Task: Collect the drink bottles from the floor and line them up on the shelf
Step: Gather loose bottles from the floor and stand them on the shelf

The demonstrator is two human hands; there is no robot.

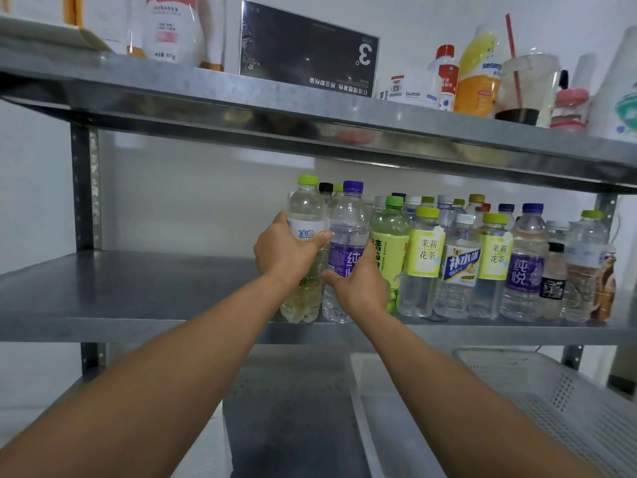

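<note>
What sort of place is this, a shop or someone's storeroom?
Most likely a storeroom or supply corner rather than a shop: bare metal shelves against a plain wall, a crowd of assorted drink bottles on the middle one, and a black box and a used cup above.

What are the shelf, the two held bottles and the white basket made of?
Shelf: likely galvanised steel; dull grey, mottled sheen, punched uprights. Green-cap bottle in the left hand and purple-label bottle in the right hand: clear thin plastic, glossy, liquid visible through ribbed walls. Basket: probably moulded plastic; matte white, perforated wall.
</note>
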